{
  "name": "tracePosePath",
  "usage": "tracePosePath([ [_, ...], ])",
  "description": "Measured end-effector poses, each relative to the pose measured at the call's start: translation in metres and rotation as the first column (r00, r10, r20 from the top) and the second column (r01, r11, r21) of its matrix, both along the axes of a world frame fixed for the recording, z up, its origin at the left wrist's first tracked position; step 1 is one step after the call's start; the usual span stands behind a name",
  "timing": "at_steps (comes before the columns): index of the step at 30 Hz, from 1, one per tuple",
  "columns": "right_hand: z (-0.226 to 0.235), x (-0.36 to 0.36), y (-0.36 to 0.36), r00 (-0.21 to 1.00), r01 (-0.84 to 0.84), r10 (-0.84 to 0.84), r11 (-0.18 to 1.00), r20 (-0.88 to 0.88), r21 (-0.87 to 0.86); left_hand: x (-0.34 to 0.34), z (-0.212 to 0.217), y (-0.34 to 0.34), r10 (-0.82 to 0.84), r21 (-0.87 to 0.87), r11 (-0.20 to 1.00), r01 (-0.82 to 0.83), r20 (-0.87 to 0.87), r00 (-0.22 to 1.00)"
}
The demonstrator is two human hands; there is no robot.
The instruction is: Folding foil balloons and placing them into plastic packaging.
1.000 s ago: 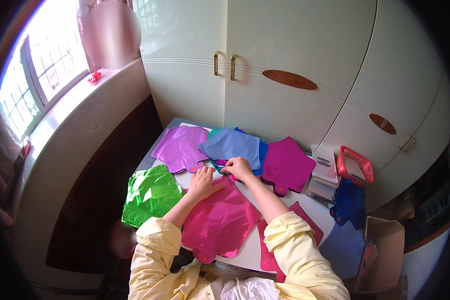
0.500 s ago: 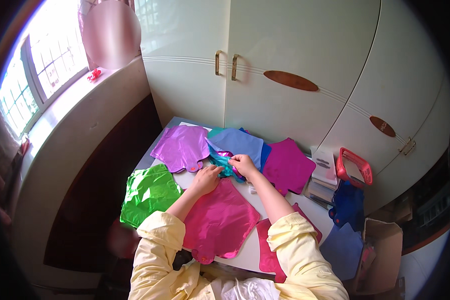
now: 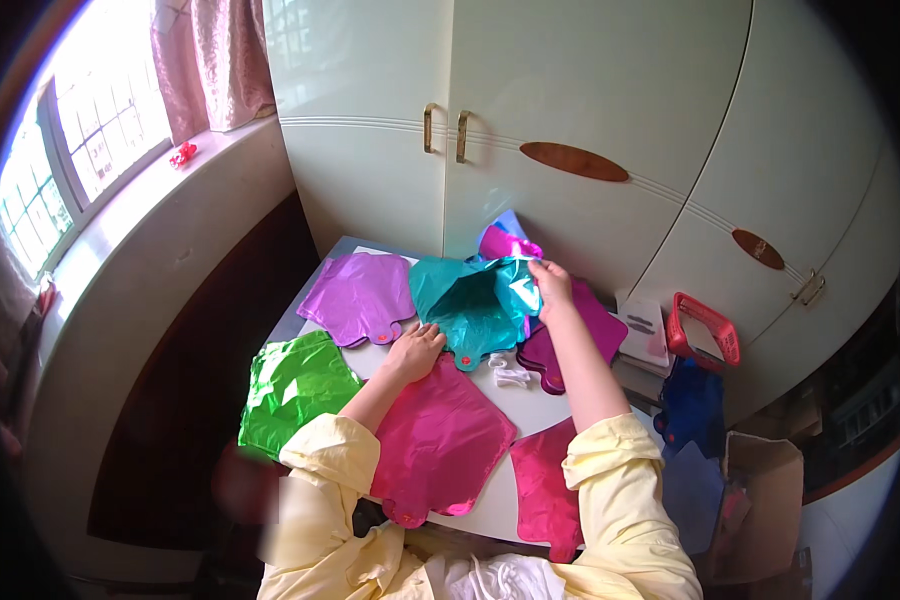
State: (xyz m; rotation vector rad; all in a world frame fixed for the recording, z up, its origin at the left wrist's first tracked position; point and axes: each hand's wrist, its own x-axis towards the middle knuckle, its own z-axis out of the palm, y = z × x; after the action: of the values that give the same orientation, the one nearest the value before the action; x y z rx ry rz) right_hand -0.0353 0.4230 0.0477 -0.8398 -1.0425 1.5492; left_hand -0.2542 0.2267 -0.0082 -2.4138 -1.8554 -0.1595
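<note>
teal foil near table far edge | right hand pinches rim | left hand flattish, gripping nothing visible | likely light, slippery; hold rim

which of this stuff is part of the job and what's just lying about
Likely the job:
- teal foil, edge held by the right hand
- pink foil, by the left hand
- purple foil and green foil, probably

Seemingly just lying about:
- red basket
- carton
- red trinket on the sill
</note>
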Motion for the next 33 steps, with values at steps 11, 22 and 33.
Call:
tracePosePath([
  [11, 0.118, 0.066, -0.006, 0.930, 0.331, -0.367, 0.858, 0.018, 0.393, 0.018, -0.003, 0.002, 0.164, 0.018, 0.986, -0.163, -0.022, 0.986],
  [22, 0.145, -0.052, -0.085, 0.590, -0.136, -0.768, 0.211, 0.250, 0.968, 0.011, 0.021, -0.033, 0.277, 0.029, 0.958, -0.287, 0.186, 0.943],
  [33, 0.003, -0.220, -0.151, 0.808, -0.502, -0.535, -0.405, 0.248, 0.764, -0.079, 0.046, -0.158, 0.407, 0.000, 0.906, -0.423, 0.267, 0.873],
])
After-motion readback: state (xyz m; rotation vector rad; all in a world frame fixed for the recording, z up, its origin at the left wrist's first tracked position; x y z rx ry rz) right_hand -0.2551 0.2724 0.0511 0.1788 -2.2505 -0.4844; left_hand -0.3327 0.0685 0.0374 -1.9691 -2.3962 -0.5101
